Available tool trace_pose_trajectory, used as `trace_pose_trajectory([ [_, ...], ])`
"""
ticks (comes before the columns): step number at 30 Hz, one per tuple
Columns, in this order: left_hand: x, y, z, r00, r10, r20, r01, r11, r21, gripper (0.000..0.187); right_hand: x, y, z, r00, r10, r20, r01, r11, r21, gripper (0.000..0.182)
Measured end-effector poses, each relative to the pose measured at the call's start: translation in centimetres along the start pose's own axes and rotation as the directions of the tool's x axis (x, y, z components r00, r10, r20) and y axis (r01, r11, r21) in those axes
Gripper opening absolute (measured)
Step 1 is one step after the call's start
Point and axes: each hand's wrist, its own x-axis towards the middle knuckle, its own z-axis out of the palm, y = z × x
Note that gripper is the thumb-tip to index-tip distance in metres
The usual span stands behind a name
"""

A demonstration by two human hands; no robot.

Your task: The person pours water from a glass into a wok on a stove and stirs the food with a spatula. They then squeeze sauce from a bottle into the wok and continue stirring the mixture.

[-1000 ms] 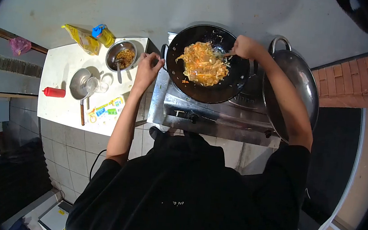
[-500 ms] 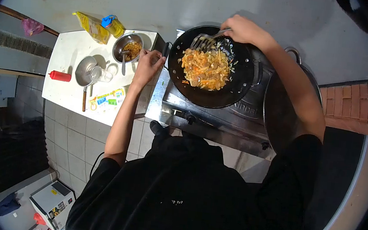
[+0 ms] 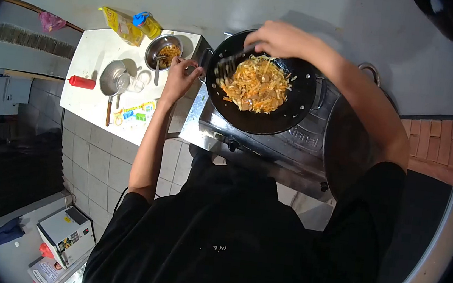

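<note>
A black wok (image 3: 290, 115) sits on the stove, holding a mix of shredded, orange-and-pale stir-fried food (image 3: 260, 84) with brownish slices. My right hand (image 3: 276, 39) is closed round the handle of a slotted spatula (image 3: 230, 65), whose blurred head is at the left side of the food. On the wok's left, my left hand (image 3: 179, 78) has its thumb and fingertips closed at the wok's side handle (image 3: 206, 62). Just behind that hand stands a steel bowl (image 3: 153, 51) with brownish crumbly food and a spoon (image 3: 157, 70) in it.
A metal gas stove (image 3: 259, 145) carries the wok and, to the right, a large dark pan (image 3: 343, 137). The white table (image 3: 89, 52) at left holds a saucepan (image 3: 111, 68), glass jar (image 3: 124, 82), red bottle (image 3: 82, 82), yellow bag (image 3: 121, 26) and blue-capped oil bottle (image 3: 149, 25).
My right hand has moved left with the spatula, from the top of the food to its left side. The food has shifted slightly right. My left hand stays at the wok handle.
</note>
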Motion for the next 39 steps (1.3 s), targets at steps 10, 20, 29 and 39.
trace_pose_trajectory([
  [10,-0.3,0.0,0.4,0.999,-0.002,-0.035,0.002,1.0,-0.005,0.027,-0.9,0.0,-1.3,0.994,-0.089,-0.06,0.084,0.993,-0.087,0.026],
  [20,-0.5,0.7,0.3,0.998,0.004,-0.059,-0.005,1.0,-0.016,0.027,-7.4,-0.8,-2.7,0.976,0.216,0.0,-0.215,0.972,-0.092,0.024],
  [29,-0.1,0.1,0.3,0.995,0.083,-0.05,-0.086,0.995,-0.052,0.025,-6.3,1.5,0.3,0.805,0.582,0.112,-0.553,0.806,-0.211,0.02],
  [39,0.5,-0.1,-0.6,0.997,0.066,0.047,-0.057,0.984,-0.168,0.022,-11.2,-9.3,1.2,0.81,0.552,-0.2,-0.554,0.831,0.047,0.02],
])
